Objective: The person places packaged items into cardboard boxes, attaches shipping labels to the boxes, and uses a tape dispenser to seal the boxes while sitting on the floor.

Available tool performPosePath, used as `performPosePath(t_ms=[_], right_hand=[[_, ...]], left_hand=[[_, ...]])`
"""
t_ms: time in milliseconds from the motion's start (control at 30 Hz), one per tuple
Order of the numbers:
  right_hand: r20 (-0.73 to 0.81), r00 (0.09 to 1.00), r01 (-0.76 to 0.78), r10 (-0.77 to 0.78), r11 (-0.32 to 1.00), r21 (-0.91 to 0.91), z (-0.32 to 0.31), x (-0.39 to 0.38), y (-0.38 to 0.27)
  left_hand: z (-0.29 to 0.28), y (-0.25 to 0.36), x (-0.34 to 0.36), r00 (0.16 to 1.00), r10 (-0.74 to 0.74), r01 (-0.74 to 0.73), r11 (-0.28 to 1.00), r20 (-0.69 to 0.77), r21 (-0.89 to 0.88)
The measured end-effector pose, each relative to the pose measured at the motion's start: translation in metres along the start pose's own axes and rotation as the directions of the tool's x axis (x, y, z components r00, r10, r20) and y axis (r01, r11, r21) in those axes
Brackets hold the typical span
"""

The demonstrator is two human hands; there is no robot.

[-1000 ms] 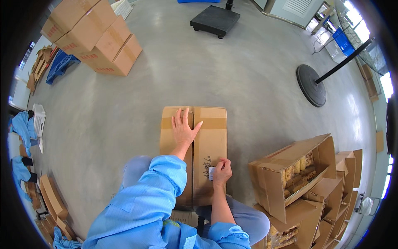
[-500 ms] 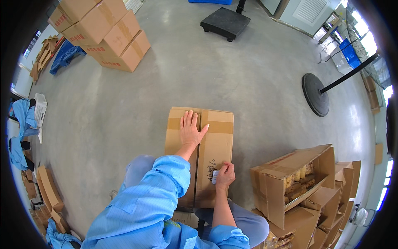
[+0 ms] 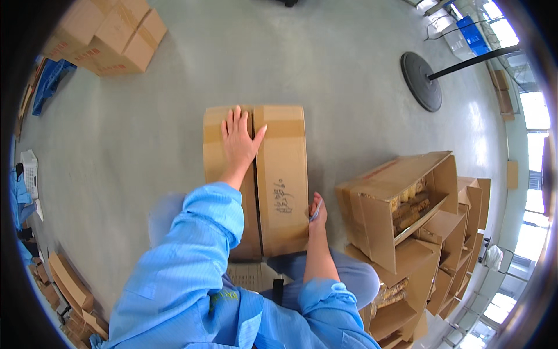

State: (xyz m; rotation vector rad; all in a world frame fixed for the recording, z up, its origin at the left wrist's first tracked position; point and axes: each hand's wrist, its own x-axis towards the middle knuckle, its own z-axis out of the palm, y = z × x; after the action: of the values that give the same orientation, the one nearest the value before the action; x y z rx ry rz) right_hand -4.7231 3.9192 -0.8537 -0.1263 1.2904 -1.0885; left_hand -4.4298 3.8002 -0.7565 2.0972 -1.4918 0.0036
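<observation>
A brown cardboard box (image 3: 285,152) stands in front of my knees, with tape across its far end and a dark gap along the middle of its top. My left hand (image 3: 237,144) lies on the far part of the top, fingers spread, the thumb reaching across the gap. Down by the box's right side is my right hand (image 3: 317,218), fingers curled. It holds a small pale slip (image 3: 315,213), seen nearly edge-on; what is on it cannot be made out. Dark handwriting marks the top of the right flap.
To the right, an open carton (image 3: 372,203) of packed tan goods rests on more open cartons (image 3: 447,232). A black round stand base (image 3: 421,81) is at the far right. Stacked cartons (image 3: 119,43) stand far left, beside blue sheeting (image 3: 51,81). A white basket (image 3: 29,171) sits at the left.
My right hand has moved from the box top to its right side, taking the pale slip along. My left hand stays spread on the top. The whole view has shifted.
</observation>
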Motion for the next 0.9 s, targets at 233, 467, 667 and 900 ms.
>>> performPosePath(t_ms=[233, 467, 667, 900], right_hand=[[-0.182, 0.976, 0.087, -0.122, 0.978, -0.188, 0.031, -0.017, 0.001], [-0.259, 0.954, 0.121, -0.154, 0.983, -0.14, 0.047, -0.058, 0.049], [-0.323, 0.899, 0.229, -0.295, 0.947, -0.227, 0.068, -0.041, 0.032], [-0.035, 0.789, 0.555, -0.614, 0.736, -0.388, 0.209, 0.0, -0.047]], left_hand=[[0.002, -0.01, -0.002, 0.999, 0.001, 0.0, 1.0, 0.046, -0.023], [-0.001, -0.031, 0.011, 0.984, 0.179, -0.18, 0.971, -0.024, -0.157], [-0.007, -0.019, 0.014, 0.979, 0.192, -0.182, 0.976, 0.069, -0.123], [-0.003, -0.04, 0.051, 0.939, 0.332, -0.338, 0.939, 0.087, 0.069]])
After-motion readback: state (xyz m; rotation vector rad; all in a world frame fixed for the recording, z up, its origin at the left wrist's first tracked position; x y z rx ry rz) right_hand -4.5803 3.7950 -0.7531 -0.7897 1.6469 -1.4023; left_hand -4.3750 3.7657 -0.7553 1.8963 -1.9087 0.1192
